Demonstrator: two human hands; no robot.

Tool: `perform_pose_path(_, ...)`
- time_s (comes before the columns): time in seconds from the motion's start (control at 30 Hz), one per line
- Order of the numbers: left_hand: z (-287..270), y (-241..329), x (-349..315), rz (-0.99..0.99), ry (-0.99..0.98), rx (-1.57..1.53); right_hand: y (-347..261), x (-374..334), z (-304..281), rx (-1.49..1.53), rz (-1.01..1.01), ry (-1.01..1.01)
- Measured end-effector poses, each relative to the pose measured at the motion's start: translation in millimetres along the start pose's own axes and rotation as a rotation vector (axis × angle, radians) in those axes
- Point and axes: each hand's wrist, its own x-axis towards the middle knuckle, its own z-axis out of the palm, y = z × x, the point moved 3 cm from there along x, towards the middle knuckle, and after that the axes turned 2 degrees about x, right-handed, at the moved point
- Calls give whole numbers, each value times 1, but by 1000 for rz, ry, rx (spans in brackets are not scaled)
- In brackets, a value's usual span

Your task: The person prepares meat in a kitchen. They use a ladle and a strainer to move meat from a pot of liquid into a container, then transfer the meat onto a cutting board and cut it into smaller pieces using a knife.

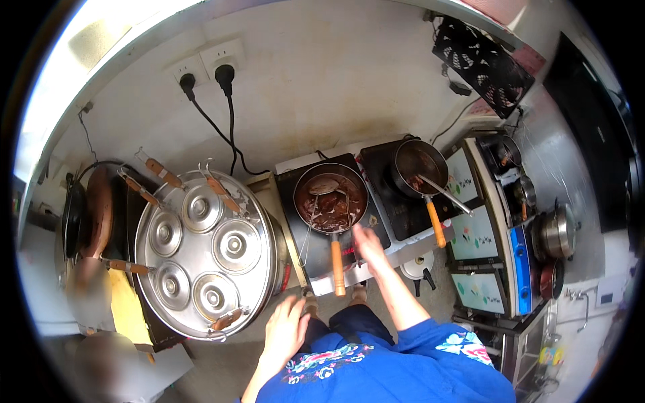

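A dark saucepan (363,201) with a wooden handle (338,269) sits on the left induction cooktop (314,250). Dark reddish-brown food in glossy sauce (332,211) fills its bottom. A metal ladle bowl (324,186) rests in the sauce, and thin metal handles slope toward me over the rim. My right hand (369,247) is right of the pan's handle, its fingers closed around one thin metal handle (351,218); the grip is partly hidden. My left hand (287,326) hangs in front of my body, empty, with fingers loosely bent and apart.
A second pan (422,149) holding a metal utensil stands on the right cooktop (383,185). At left is a large round steel steamer (144,282) with several lidded wells and wooden-handled strainers. Two black plugs (224,77) with cords hang behind. Pots (559,232) crowd a blue-fronted stove at right.
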Motion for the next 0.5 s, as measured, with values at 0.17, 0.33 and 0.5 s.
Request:
perform_pose_path(0.17,45,22,91,27,238,60,6,-3,-9,79,67,-420)
perform_pose_path(0.33,68,26,115,-258,345,165,-2,42,-22,354,157,-266)
perform_pose_path(0.5,79,44,120,-318,353,171,20,135,-19,662,-48,-408)
